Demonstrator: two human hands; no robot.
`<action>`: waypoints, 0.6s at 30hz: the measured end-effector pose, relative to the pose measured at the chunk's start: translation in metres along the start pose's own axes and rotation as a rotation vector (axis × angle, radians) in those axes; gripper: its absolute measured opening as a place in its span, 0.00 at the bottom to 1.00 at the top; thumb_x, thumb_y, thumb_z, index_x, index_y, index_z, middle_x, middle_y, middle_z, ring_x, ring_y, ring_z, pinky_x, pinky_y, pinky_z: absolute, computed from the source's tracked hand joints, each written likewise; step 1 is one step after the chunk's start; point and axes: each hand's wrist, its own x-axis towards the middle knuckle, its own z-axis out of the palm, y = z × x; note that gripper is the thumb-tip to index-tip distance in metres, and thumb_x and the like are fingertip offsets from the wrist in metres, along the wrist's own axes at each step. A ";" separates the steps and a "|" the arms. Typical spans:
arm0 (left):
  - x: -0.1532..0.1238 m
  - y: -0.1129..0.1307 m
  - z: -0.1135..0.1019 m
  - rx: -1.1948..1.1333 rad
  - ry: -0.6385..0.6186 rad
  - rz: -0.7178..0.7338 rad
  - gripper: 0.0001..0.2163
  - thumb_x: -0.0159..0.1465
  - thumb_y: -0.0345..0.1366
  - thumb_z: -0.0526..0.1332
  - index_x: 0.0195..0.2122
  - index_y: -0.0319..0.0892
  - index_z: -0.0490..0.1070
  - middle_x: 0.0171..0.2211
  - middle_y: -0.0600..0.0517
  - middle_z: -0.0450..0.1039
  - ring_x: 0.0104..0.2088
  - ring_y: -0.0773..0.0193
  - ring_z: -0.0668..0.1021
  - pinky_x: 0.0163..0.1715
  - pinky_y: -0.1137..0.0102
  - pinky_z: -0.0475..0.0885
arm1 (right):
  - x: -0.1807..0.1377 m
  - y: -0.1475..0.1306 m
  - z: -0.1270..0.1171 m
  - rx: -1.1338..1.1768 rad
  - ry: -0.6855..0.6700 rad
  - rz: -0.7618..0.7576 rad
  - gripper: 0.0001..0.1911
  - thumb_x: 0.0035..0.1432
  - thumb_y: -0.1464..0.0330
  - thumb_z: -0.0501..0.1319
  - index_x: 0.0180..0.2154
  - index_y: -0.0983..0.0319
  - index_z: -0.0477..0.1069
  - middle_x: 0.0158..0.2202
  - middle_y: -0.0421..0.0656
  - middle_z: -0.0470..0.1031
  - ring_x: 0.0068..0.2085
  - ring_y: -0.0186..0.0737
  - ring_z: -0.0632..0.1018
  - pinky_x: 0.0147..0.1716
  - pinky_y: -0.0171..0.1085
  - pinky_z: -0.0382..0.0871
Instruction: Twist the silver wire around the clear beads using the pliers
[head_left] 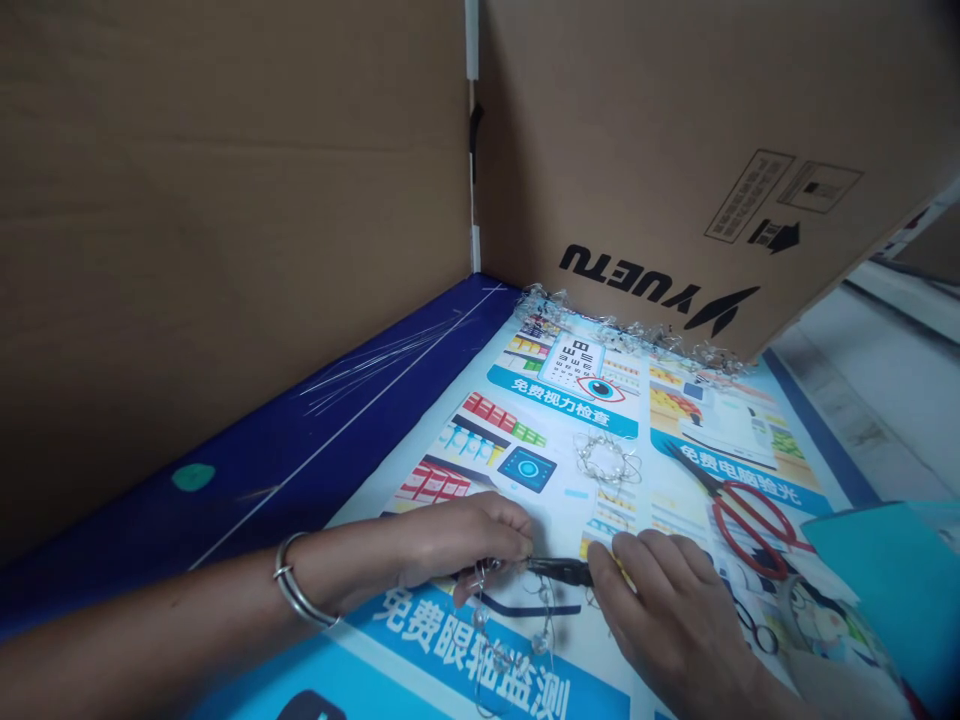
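My left hand [450, 545], with a silver bangle on the wrist, is pinched closed on a thin wire strung with clear beads [517, 640] that loops down toward me. My right hand [667, 610] is closed around a small dark tool [562, 572], probably pliers, whose tip meets the wire at my left fingertips. Both hands rest on a printed poster [570, 420] with an eye chart and Chinese text.
A small coil of beaded wire [607, 460] lies just beyond the hands. Red-handled scissors [742, 510] lie to the right. A heap of clear beads [637, 335] lines the foot of a cardboard wall [675, 130]. Loose straight wires [375, 365] lie on the blue surface.
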 end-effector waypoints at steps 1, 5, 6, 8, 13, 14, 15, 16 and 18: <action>0.000 -0.001 0.000 -0.003 0.005 -0.001 0.08 0.56 0.39 0.56 0.24 0.39 0.65 0.14 0.58 0.60 0.12 0.72 0.60 0.10 0.77 0.54 | 0.000 0.000 -0.001 -0.008 0.017 -0.013 0.11 0.57 0.73 0.51 0.41 0.64 0.69 0.34 0.46 0.71 0.36 0.44 0.67 0.35 0.44 0.56; 0.001 -0.002 0.000 -0.024 0.001 -0.008 0.09 0.56 0.39 0.56 0.25 0.39 0.67 0.14 0.58 0.60 0.12 0.71 0.60 0.10 0.77 0.54 | 0.000 0.001 -0.004 -0.026 0.067 -0.014 0.12 0.58 0.74 0.50 0.39 0.64 0.70 0.34 0.46 0.72 0.36 0.45 0.68 0.36 0.44 0.57; 0.001 -0.002 0.000 -0.031 0.003 -0.005 0.09 0.56 0.39 0.56 0.25 0.39 0.67 0.13 0.58 0.60 0.12 0.71 0.60 0.10 0.77 0.55 | 0.000 0.002 -0.004 -0.029 0.070 -0.010 0.12 0.58 0.74 0.50 0.39 0.64 0.70 0.34 0.46 0.72 0.36 0.45 0.68 0.36 0.44 0.57; 0.001 -0.001 0.001 -0.037 0.009 0.001 0.09 0.56 0.39 0.56 0.24 0.39 0.67 0.14 0.58 0.60 0.12 0.71 0.60 0.10 0.77 0.55 | 0.001 0.002 -0.005 -0.028 0.087 -0.025 0.12 0.58 0.74 0.50 0.39 0.64 0.70 0.34 0.46 0.72 0.36 0.45 0.68 0.37 0.44 0.57; 0.001 0.000 0.002 -0.018 0.043 -0.020 0.09 0.55 0.39 0.56 0.22 0.40 0.64 0.14 0.57 0.60 0.12 0.71 0.60 0.09 0.77 0.55 | 0.006 -0.001 -0.007 -0.095 0.110 -0.117 0.14 0.58 0.75 0.49 0.42 0.65 0.70 0.36 0.45 0.72 0.38 0.44 0.68 0.38 0.45 0.57; 0.002 0.000 0.003 -0.014 0.048 -0.023 0.09 0.55 0.39 0.56 0.22 0.40 0.63 0.15 0.57 0.60 0.12 0.71 0.61 0.09 0.77 0.56 | 0.007 -0.002 -0.007 -0.121 0.106 -0.134 0.14 0.58 0.74 0.49 0.42 0.65 0.70 0.36 0.45 0.72 0.38 0.44 0.68 0.38 0.45 0.57; 0.002 0.000 0.003 -0.007 0.053 -0.024 0.09 0.55 0.39 0.56 0.22 0.40 0.63 0.15 0.57 0.60 0.12 0.71 0.61 0.09 0.77 0.56 | 0.008 -0.003 -0.007 -0.144 0.106 -0.150 0.15 0.58 0.74 0.49 0.42 0.65 0.71 0.36 0.45 0.72 0.38 0.44 0.68 0.38 0.45 0.57; 0.002 0.000 0.003 0.001 0.056 -0.023 0.09 0.55 0.39 0.56 0.22 0.40 0.63 0.15 0.57 0.60 0.12 0.72 0.61 0.09 0.77 0.57 | 0.008 -0.004 -0.007 -0.160 0.107 -0.166 0.15 0.58 0.74 0.48 0.43 0.65 0.71 0.37 0.45 0.72 0.39 0.45 0.68 0.39 0.45 0.57; 0.003 0.000 0.003 0.018 0.063 -0.026 0.08 0.55 0.38 0.56 0.23 0.40 0.64 0.16 0.58 0.60 0.12 0.72 0.61 0.09 0.77 0.57 | 0.007 -0.005 -0.007 -0.179 0.114 -0.187 0.16 0.58 0.74 0.48 0.44 0.65 0.70 0.37 0.45 0.72 0.40 0.44 0.67 0.40 0.45 0.57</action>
